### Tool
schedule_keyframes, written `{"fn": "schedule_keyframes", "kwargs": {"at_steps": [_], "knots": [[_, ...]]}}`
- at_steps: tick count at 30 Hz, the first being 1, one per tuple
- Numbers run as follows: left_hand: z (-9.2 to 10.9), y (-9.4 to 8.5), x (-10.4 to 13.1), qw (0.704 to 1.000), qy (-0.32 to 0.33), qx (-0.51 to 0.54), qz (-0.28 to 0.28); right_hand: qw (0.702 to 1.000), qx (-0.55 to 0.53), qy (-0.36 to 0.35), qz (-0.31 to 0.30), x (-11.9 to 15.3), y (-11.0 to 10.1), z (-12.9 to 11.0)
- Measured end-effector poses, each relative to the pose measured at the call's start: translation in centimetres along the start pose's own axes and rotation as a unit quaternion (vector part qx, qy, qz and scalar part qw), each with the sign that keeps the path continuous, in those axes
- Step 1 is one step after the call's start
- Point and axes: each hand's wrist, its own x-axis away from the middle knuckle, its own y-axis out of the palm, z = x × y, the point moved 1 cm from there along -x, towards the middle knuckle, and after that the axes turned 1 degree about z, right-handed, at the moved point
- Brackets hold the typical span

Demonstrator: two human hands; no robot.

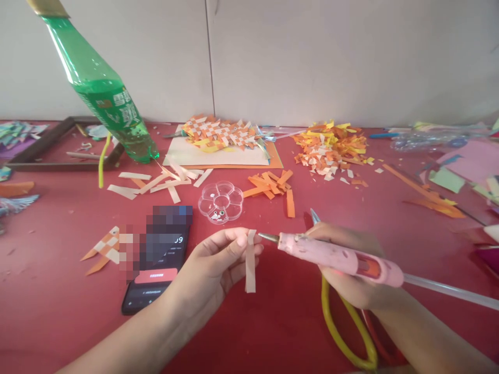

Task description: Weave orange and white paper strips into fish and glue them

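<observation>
Over the table (280, 332), the left hand (216, 259) grips a paper strip (250, 270), the right hand (351, 291) a glue gun (319, 253).

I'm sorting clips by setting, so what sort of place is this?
Probably a craft table, perhaps in a home or workshop: the right hand holds a glue gun, the left hand a paper strip, and a heap of paper scraps lies beyond.

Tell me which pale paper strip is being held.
The strip pinched in the left hand, beside the glue gun; the other pale strips lie near the bottle.
</observation>
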Motion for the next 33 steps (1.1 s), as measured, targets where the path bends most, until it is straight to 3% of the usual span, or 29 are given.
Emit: {"fn": "schedule_keyframes", "kwargs": {"at_steps": [10,14,33], "knots": [[-0.18,0.16,0.06,0.999,0.016,-0.032,-0.015,0.995,0.093,-0.033,0.007,0.22,0.24,0.01],[-0.26,0.18,0.07,0.999,0.022,-0.042,-0.02,0.994,0.1,-0.053,-0.008,0.04,-0.04,-0.14],[-0.06,0.59,0.3,0.998,0.031,-0.057,-0.027,0.989,0.118,-0.083,0.028,0.35,0.15,-0.03]]}}
